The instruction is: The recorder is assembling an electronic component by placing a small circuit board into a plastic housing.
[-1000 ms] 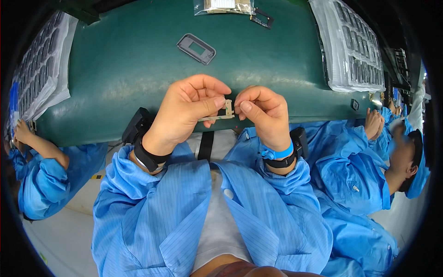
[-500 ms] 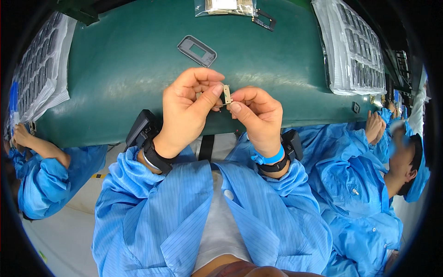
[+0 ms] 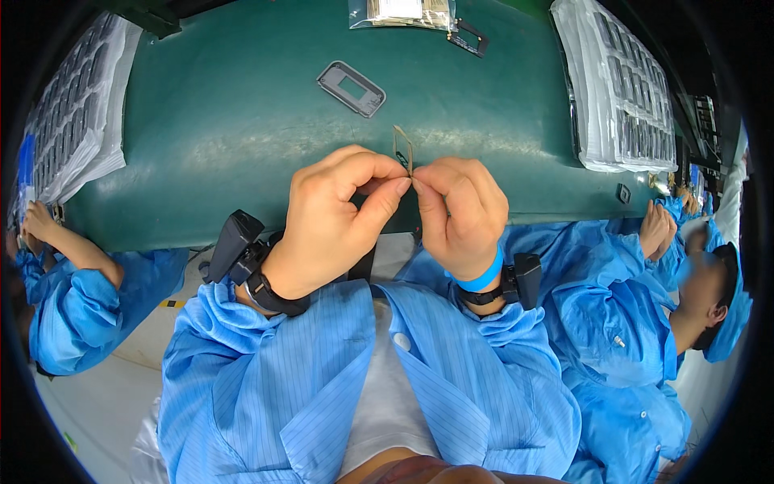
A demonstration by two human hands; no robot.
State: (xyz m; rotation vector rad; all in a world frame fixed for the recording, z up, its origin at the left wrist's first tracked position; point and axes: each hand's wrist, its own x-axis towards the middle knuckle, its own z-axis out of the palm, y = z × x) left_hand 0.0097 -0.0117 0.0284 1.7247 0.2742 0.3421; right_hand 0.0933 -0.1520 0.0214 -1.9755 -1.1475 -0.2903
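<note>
A small, thin beige piece [image 3: 410,150] stands up between my hands, seen nearly edge-on as a narrow loop of strips. My left hand [image 3: 332,219] pinches its lower end between thumb and forefinger. From the other side my right hand [image 3: 468,208] pinches at the same spot, so the fingertips of both hands almost touch. What the piece is exactly, I cannot make out. Beyond my hands a grey plastic housing [image 3: 374,102] with a rectangular cutout lies flat on the green table mat [image 3: 242,105].
At the far edge lie a clear bag [image 3: 360,18] of beige pieces and a black cut-out plate [image 3: 460,41]. Trays of dark parts in plastic stand left [image 3: 103,149] and right [image 3: 609,149]. A small dark part [image 3: 623,193] lies near a co-worker's hands [image 3: 657,230]; another co-worker's arm [image 3: 76,250] is left.
The beige piece has turned from its flat, holed face to nearly edge-on. My fingertips have come together at its lower end, and my right hand has shifted slightly right.
</note>
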